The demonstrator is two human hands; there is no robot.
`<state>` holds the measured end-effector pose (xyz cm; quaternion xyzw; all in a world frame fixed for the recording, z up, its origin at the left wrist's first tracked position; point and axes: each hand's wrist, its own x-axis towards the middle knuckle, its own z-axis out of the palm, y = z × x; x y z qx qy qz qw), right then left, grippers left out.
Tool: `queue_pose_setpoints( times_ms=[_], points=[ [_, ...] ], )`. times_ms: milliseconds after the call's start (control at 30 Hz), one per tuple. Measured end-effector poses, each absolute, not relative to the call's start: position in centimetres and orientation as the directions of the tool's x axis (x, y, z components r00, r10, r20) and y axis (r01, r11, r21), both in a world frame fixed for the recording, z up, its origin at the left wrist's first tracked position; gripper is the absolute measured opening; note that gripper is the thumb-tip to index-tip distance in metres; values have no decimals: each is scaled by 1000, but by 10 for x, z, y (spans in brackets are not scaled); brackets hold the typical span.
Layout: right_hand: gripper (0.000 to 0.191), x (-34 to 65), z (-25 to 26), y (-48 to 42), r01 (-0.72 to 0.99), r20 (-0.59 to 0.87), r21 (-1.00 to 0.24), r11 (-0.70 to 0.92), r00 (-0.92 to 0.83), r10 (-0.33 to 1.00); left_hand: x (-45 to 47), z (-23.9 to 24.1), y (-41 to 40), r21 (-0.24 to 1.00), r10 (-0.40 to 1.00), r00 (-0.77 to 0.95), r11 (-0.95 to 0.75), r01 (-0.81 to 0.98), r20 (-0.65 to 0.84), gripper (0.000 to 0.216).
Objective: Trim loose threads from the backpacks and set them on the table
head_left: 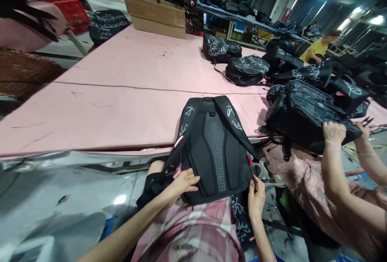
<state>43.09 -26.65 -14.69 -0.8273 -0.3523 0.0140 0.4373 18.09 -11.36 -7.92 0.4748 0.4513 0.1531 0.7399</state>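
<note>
A black backpack (215, 153) leans over the near table edge and my lap, its padded back panel and shoulder straps facing up. White scribble drawings mark the straps, and small red tags show at both sides. On the lower left of the panel, my left hand (185, 182) lies with its fingers stretched out. My right hand (256, 197) is closed at the lower right corner, with a small dark thing between thumb and fingers that I cannot make out. Below that corner hangs black fabric (242, 217) with white drawings.
The pink table (90, 109) spreads ahead, with a cardboard box (154, 16) at its far edge. Several black bags (248, 69) lie to the right. Beside me, a co-worker's hands (334, 132) hold a dark backpack (305, 109). A red crate (57, 6) stands far left.
</note>
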Motion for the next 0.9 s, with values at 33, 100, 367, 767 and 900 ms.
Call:
queue_pose_setpoints(
  times_ms=[33,100,367,767,900],
  points=[
    [39,436,-144,-267,578,285,-728,-368,744,604,179,-81,-109,859,671,539,426,283,-510,17],
    [38,444,-135,-265,582,292,-718,-382,749,594,172,-82,-93,874,757,466,288,391,-458,19],
    [53,396,-77,-187,707,155,-595,-383,569,808,160,-80,-17,713,948,318,-211,668,-18,37],
    [14,329,-72,-74,972,399,-195,134,-46,916,169,-106,-10,599,896,383,-438,670,226,25],
    [12,323,-69,-63,989,367,-74,129,-93,925,173,-106,-9,651,923,335,-373,661,189,22]
  ],
)
